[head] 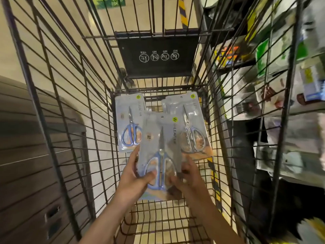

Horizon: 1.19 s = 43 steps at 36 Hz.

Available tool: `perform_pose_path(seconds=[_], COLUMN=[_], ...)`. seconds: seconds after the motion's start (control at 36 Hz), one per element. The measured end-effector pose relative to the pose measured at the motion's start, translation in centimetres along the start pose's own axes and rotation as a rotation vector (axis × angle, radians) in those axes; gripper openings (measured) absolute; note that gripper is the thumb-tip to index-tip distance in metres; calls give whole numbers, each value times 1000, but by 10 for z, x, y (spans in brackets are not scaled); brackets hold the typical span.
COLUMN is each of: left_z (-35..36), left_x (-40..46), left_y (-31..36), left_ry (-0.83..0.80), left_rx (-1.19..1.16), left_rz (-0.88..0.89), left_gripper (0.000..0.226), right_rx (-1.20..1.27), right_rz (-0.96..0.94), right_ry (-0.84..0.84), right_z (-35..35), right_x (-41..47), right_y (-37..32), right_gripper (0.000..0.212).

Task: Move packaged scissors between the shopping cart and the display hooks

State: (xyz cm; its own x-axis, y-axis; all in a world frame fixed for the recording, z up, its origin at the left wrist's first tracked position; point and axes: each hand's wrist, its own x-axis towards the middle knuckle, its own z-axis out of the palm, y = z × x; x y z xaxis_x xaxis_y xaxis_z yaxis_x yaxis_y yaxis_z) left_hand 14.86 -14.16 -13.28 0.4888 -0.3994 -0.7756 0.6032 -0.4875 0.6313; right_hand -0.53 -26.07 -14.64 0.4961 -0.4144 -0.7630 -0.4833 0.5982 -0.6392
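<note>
While the left hand (135, 175) grips the lower left edge of a pack of scissors (161, 155), thumb across its front, the right hand (186, 175) clasps the lower right edge of the same pack, holding it face up inside the shopping cart (70, 103). Two more packs lie on the wire floor beyond it, one to the left (129, 123) and one to the right (190, 125), partly under the held pack. Blurred store shelves (281, 85) stand just beside the cart's right wall.
</note>
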Motion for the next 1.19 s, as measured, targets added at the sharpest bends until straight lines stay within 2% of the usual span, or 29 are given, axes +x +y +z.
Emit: perform_pose_path(seconds=[0.08,0.19,0.36,0.44,0.5,0.58,0.67,0.75,0.83,0.97,1.11,1.19], left_z=[-2,-6,-10,-11,-13,-14,-15,-16,-15,-17,-24,-31], left_x=[-2,-3,0,1,2,4,6,6,2,-4,-11,-20], left_y=[7,17,32,37,37,33,28,26,28,26,25,28], left_ry=[7,34,58,43,42,41,45,49,50,56,65,66], left_rx=[12,-17,16,26,33,31,41,36,47,53,57,48], left_rz=[36,49,82,93,94,89,106,120,135,118,137,164], left_gripper=[91,93,91,93,95,95,97,98,97,96,101,105], right_rx=[-66,-166,-325,-493,-502,-496,-558,-600,-558,-406,-239,-185], right_rz=[-84,-212,-148,-83,-51,-136,-301,-389,-335,-143,-145,-211], right_ry=[134,291,449,485,504,575,675,769,701,455,249,206], right_z=[-10,-18,-23,-25,-25,-23,-16,-15,-17,-29,-28,-27], right_x=[14,45,101,114,116,111,99,94,86,78,59,38], right_y=[-19,-42,-41,-29,-19,-8,-7,-4,-7,-6,-17,-22], right_gripper=[86,77,120,132,138,125,109,108,111,116,93,80])
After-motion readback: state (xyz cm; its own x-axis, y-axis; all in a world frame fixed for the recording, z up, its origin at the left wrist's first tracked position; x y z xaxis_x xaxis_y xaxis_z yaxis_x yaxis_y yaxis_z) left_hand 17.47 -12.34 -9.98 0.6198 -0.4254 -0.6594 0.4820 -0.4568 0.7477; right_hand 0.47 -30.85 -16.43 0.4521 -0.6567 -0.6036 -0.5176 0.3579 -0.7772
